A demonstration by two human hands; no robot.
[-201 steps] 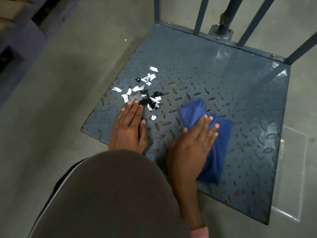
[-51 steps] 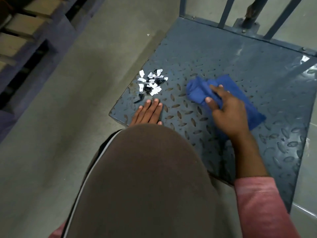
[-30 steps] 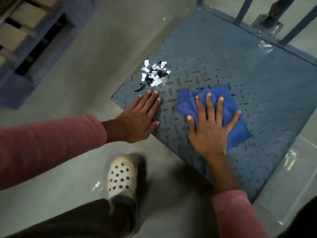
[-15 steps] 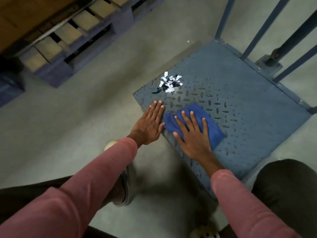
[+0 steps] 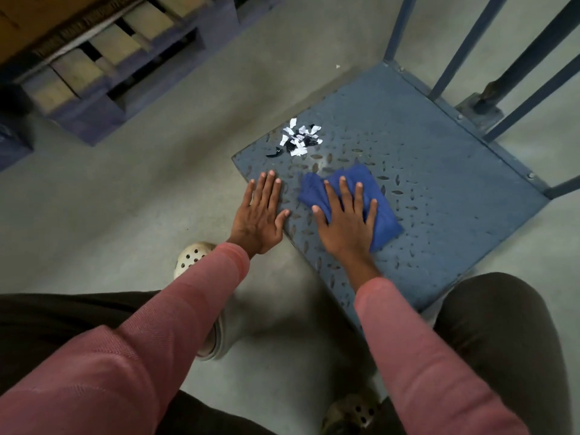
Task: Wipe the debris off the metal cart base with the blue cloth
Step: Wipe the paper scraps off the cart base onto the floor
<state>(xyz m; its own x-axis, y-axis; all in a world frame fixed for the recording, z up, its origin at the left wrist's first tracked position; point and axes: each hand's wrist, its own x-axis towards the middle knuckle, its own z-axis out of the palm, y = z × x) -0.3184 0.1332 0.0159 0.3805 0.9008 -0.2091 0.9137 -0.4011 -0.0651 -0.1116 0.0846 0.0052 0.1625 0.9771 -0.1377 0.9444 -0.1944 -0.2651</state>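
A blue-grey metal cart base (image 5: 439, 171) with a raised tread pattern lies low over the concrete floor. Near its left corner sits a small heap of white and black scraps, the debris (image 5: 299, 139). A folded blue cloth (image 5: 381, 215) lies on the plate just below the debris. My right hand (image 5: 346, 219) presses flat on the cloth with its fingers spread and straight. My left hand (image 5: 262, 213) rests flat on the plate's left corner, fingers straight, pointing toward the debris and a short way from it.
Blue metal bars (image 5: 489, 51) rise along the cart's far edge. A blue wooden pallet (image 5: 103, 80) stands at the upper left on the floor. My legs and two white perforated clogs (image 5: 191, 257) are at the bottom of the view.
The view has risen and pulled back, with more floor and both sleeves showing. Both hands stay flat; the right hand and cloth sit slightly further from the left hand than half a second ago.
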